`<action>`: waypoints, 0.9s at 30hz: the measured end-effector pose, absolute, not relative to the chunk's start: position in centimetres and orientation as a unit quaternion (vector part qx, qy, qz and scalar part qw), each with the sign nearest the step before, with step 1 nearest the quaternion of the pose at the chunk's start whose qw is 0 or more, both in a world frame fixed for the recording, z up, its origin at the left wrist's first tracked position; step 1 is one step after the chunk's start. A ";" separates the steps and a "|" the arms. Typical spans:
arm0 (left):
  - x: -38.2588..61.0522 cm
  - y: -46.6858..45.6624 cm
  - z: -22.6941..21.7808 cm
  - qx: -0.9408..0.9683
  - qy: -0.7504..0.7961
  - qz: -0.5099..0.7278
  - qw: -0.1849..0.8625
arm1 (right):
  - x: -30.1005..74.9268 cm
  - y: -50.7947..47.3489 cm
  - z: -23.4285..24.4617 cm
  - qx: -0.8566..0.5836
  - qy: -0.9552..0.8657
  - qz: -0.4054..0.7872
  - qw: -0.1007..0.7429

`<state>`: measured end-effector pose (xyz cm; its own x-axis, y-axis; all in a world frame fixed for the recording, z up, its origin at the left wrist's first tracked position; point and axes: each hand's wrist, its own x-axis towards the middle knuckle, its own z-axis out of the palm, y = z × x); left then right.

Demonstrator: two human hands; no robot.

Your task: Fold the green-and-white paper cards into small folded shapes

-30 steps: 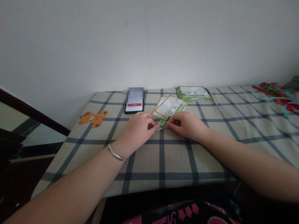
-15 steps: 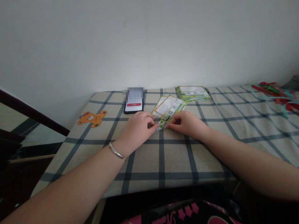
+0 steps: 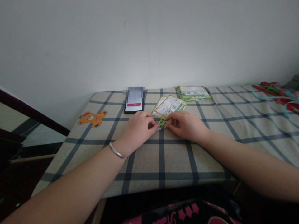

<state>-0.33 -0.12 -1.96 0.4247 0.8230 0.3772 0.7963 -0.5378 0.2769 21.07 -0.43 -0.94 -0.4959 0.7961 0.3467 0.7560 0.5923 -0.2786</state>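
My left hand (image 3: 137, 129) and my right hand (image 3: 185, 124) meet near the middle of the checked tablecloth (image 3: 163, 155), both pinching a small green-and-white card (image 3: 163, 124) between their fingertips. Just behind the hands lies a fanned bunch of similar green cards (image 3: 169, 106). A silver bangle (image 3: 115, 151) circles my left wrist. Further back sits a neat stack of the same cards (image 3: 192, 92).
A black phone (image 3: 134, 104) with a lit screen lies behind my left hand. An orange teddy bear print (image 3: 92, 118) marks the cloth at the left. Red and teal ribbons (image 3: 277, 93) lie at the far right. A white wall stands right behind the table.
My right hand has slid slightly left toward my left hand, closing over the small card. The rest has not moved.
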 end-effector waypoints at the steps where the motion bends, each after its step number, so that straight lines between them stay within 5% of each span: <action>1: -0.3 -0.1 -2.0 0.843 0.481 0.239 0.029 | 21.0 -0.6 -0.9 -0.445 -0.865 0.029 0.228; 13: -0.5 0.2 -2.3 0.849 0.472 0.235 0.018 | 21.0 -1.4 -0.5 -0.363 -0.911 -0.125 0.147; 27: -0.5 0.2 -2.2 0.851 0.474 0.226 0.027 | 20.8 -1.3 -0.4 -0.375 -0.912 -0.085 0.140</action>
<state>-0.48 0.20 -2.20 0.4482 0.8184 0.3596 0.7943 -0.5491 0.2598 20.77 -1.26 -0.41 -0.6791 0.6608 0.3196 0.7084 0.7040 0.0496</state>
